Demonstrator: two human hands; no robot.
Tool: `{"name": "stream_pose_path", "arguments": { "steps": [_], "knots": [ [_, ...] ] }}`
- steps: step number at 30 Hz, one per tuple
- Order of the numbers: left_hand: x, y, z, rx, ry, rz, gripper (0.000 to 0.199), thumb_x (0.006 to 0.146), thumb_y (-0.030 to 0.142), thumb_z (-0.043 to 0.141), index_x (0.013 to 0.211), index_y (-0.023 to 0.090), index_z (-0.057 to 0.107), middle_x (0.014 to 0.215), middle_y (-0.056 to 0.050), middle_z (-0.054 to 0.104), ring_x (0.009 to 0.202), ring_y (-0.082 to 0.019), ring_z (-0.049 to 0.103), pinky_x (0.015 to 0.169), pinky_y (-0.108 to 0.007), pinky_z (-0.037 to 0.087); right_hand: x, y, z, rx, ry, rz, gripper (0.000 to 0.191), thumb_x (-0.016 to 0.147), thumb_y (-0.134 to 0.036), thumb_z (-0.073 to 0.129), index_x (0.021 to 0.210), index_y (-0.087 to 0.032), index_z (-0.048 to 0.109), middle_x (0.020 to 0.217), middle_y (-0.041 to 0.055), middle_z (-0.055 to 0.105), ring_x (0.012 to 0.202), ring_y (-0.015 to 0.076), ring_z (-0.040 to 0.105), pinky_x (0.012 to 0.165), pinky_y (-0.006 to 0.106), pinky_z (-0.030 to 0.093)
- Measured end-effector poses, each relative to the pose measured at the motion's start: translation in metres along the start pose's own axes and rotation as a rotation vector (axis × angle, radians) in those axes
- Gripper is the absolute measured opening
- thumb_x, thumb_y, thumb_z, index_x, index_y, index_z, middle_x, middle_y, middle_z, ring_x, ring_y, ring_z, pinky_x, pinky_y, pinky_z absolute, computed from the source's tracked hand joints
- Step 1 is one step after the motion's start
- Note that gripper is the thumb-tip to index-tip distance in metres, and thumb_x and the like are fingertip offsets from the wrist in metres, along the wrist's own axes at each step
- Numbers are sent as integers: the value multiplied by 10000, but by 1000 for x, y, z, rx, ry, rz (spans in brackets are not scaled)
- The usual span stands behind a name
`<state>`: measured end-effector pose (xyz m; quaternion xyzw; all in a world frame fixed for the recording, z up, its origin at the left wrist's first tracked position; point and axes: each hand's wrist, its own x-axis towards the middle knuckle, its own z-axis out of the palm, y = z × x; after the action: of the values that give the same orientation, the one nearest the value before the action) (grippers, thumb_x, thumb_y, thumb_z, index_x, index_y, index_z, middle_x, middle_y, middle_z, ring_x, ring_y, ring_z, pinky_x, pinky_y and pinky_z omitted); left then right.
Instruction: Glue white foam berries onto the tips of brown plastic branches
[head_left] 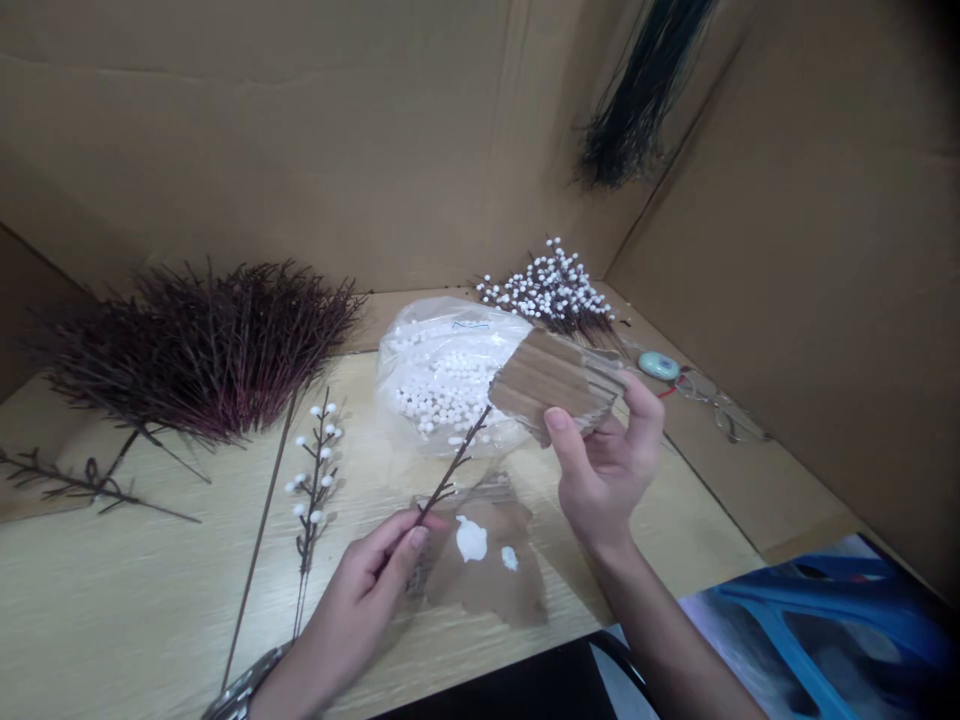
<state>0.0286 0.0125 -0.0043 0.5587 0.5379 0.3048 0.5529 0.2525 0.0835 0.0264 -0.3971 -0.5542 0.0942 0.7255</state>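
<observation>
Pinched in my left hand [382,565] is a brown artificial twig [454,465], slanting up to the right with short bare side shoots. My right hand [607,470] grips a torn piece of corrugated cardboard [547,375] between thumb and fingers. The twig's tip meets or overlaps the cardboard's left edge; whether they touch I cannot tell. Below lies another cardboard piece [487,590] bearing two white blobs [471,538]. Behind my hands sits a clear plastic bag [442,375] full of small white balls. Left of my left hand rests a twig with white berries [313,480].
A big pile of bare dark twigs [217,350] spreads at the left, with loose twigs [97,485] before it. White-berried twigs [555,290] are heaped at the back. Right of them are a pale green oval object [659,365] and glasses [724,405]. Cardboard walls [300,150] enclose the table.
</observation>
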Motion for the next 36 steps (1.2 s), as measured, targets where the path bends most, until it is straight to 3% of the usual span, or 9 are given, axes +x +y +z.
{"name": "stream_pose_path", "arguments": {
  "steps": [3, 7, 11, 20, 24, 29, 36],
  "knots": [
    [0, 0, 0, -19, 2, 1, 368, 986, 508, 531, 1116, 230, 734, 765, -40, 694, 915, -263, 637, 704, -273, 489, 0, 0, 0, -14, 50, -16, 533, 853, -195, 732, 1336, -317, 544, 1168, 57, 639, 910, 198, 728, 776, 383, 672],
    [-1, 1, 1, -16, -7, -17, 389, 983, 530, 526, 1103, 218, 726, 542, 17, 508, 701, -222, 576, 513, -233, 372, 0, 1, 1, 10, 54, -72, 549, 839, -191, 747, 1338, -321, 557, 1174, 51, 638, 940, 185, 721, 805, 351, 659],
    [-1, 1, 0, 9, -9, -20, 394, 989, 530, 516, 1119, 219, 721, 629, 8, 565, 643, -187, 525, 506, -237, 337, -1, 1, 1, -13, 38, -43, 551, 844, -195, 741, 1345, -317, 547, 1248, 69, 618, 960, 208, 726, 794, 381, 667],
    [-1, 0, 0, 25, -36, -40, 411, 1004, 533, 484, 1167, 226, 704, 893, -38, 701, 758, -193, 574, 580, -242, 386, 0, 1, 0, -1, 32, -63, 593, 834, -157, 742, 1365, -345, 558, 1253, 58, 632, 968, 215, 726, 782, 383, 668],
    [-1, 0, -1, 51, -14, -20, 401, 1005, 507, 493, 1163, 215, 716, 870, -34, 693, 722, -184, 558, 623, -250, 418, 2, 2, 0, -19, 69, -102, 610, 823, -137, 738, 1377, -329, 568, 1261, 60, 642, 1041, 227, 715, 843, 394, 654],
    [-1, -1, 0, 38, -26, -42, 432, 993, 536, 489, 1163, 203, 705, 786, -18, 644, 600, -151, 468, 486, -232, 298, 4, 0, 0, -22, 22, -170, 635, 829, -117, 725, 1400, -332, 553, 1209, 45, 659, 1003, 191, 713, 837, 339, 645],
    [0, -1, -1, 32, -27, -41, 455, 987, 554, 480, 1156, 195, 701, 656, 24, 526, 531, -135, 349, 478, -236, 273, 2, 3, -2, -78, 45, -208, 637, 822, -143, 738, 1403, -325, 549, 1253, 66, 650, 1044, 227, 709, 853, 412, 644]
  ]
}}
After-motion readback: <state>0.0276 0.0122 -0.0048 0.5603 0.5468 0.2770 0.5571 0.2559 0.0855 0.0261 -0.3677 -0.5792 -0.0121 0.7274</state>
